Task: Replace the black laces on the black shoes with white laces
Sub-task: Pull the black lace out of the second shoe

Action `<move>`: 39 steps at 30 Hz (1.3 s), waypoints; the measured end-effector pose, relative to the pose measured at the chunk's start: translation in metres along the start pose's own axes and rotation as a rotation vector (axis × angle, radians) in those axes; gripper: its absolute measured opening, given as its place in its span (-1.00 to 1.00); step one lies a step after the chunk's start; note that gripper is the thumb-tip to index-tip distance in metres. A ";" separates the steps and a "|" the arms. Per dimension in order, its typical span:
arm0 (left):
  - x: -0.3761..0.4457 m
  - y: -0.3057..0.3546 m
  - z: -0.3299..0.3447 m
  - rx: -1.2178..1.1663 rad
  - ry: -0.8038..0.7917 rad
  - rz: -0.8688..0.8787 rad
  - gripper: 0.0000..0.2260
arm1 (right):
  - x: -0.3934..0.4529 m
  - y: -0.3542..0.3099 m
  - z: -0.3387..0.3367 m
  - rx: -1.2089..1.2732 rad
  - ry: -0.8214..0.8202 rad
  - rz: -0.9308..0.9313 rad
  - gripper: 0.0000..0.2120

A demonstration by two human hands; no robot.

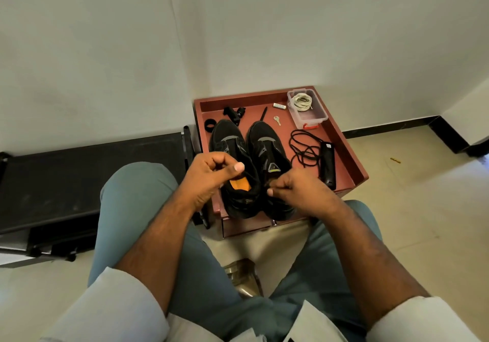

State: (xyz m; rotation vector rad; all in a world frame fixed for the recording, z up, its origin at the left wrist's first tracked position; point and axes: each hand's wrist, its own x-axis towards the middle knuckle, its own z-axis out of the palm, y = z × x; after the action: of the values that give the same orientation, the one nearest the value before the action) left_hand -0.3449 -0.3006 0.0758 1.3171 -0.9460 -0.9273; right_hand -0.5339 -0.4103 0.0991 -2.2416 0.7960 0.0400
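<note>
Two black shoes stand side by side, toes away from me, on a red-brown tray-topped stand (344, 140). The left shoe (230, 140) shows an orange insole; the right shoe (264, 140) has grey stripes. My left hand (209, 177) hovers over the left shoe's opening with fingers curled, pinching something thin and dark that looks like a black lace. My right hand (296, 191) sits at the right shoe's collar, fingertips pinched on a dark strand. A loose black lace (304, 148) lies coiled to the right. White laces (303, 101) are coiled in a clear plastic box (316, 119).
On the tray lie a key (277, 120), a long black device (328, 161), a pen (263, 114), a small white tube (279, 106) and black clips (234, 112). A black bench (79, 177) stands at left. A metal vessel (243, 275) sits on the floor between my knees.
</note>
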 end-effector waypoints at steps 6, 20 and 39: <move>0.003 -0.007 0.004 -0.154 0.003 -0.039 -0.86 | -0.013 -0.028 0.014 0.632 -0.330 0.082 -0.91; -0.004 0.002 0.005 -0.025 -0.045 -0.124 -0.71 | 0.009 -0.022 -0.014 -0.196 0.160 -0.193 -0.87; -0.003 -0.011 -0.003 -0.409 -0.148 -0.300 -0.66 | -0.009 -0.085 -0.018 1.641 0.173 -0.465 -0.76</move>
State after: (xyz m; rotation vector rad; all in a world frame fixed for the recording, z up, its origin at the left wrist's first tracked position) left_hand -0.3436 -0.2976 0.0647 1.0623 -0.6302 -1.3844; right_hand -0.4974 -0.3726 0.1690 -0.7734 0.1335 -0.7513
